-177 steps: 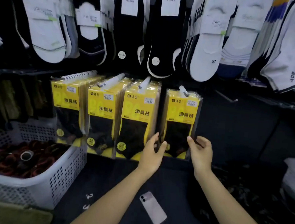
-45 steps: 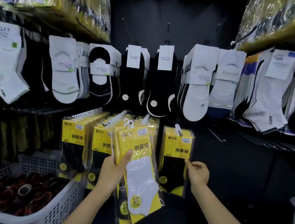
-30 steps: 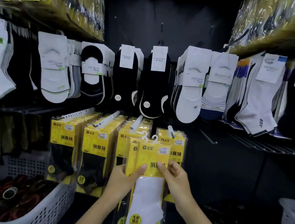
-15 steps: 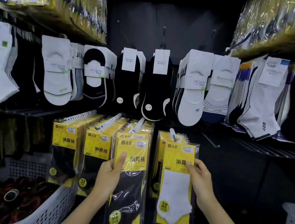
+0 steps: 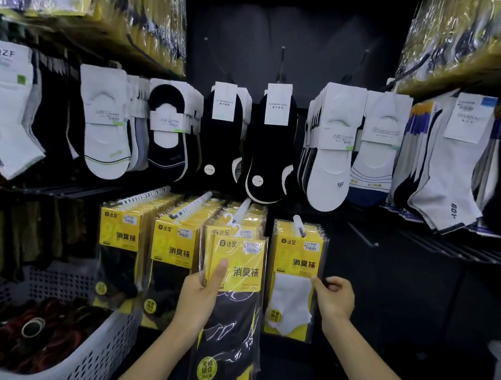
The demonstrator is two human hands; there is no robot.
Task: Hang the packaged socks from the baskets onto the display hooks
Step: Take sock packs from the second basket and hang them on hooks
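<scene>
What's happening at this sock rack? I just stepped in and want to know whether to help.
A person is stocking yellow sock packs onto the display hooks. The left hand holds a small stack of black-sock packs in front of the third hook, not yet hung. The right hand touches the edge of a white-sock pack hanging on the rightmost hook. A white basket sits at lower left.

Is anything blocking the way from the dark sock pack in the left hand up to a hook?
Nothing visible does. The left hand holds the dark sock pack in front of the third hook, whose white tip juts out bare above the pack's own hangers.
</scene>
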